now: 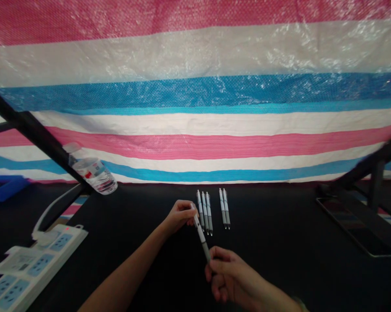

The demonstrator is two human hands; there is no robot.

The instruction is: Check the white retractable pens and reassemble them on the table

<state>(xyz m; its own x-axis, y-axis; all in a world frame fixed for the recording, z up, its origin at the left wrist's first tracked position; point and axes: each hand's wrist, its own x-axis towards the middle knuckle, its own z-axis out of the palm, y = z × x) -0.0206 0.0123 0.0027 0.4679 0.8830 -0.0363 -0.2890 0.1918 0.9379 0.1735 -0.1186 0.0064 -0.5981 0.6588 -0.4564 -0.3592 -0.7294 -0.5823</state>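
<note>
Between my two hands a white pen with a grey grip point(201, 234) is held at a slant above the black table. My left hand point(180, 214) pinches its upper end between thumb and fingers. The lower, grey end is in the fingers of my right hand point(227, 271), which hide the tip. Just beyond the hands lie several matching pens in two groups: three pens side by side point(205, 212) and, a little to the right, a pair of pens point(224, 209). They point away from me, grey ends nearer.
A water bottle point(96, 173) leans by the black frame bar point(36, 134) at the left. Nearer stands a white power strip point(52, 260) with a plugged-in cable. A dark phone point(354, 227) lies at the right. Behind the table point(280, 260) hangs a striped sheet point(195, 125).
</note>
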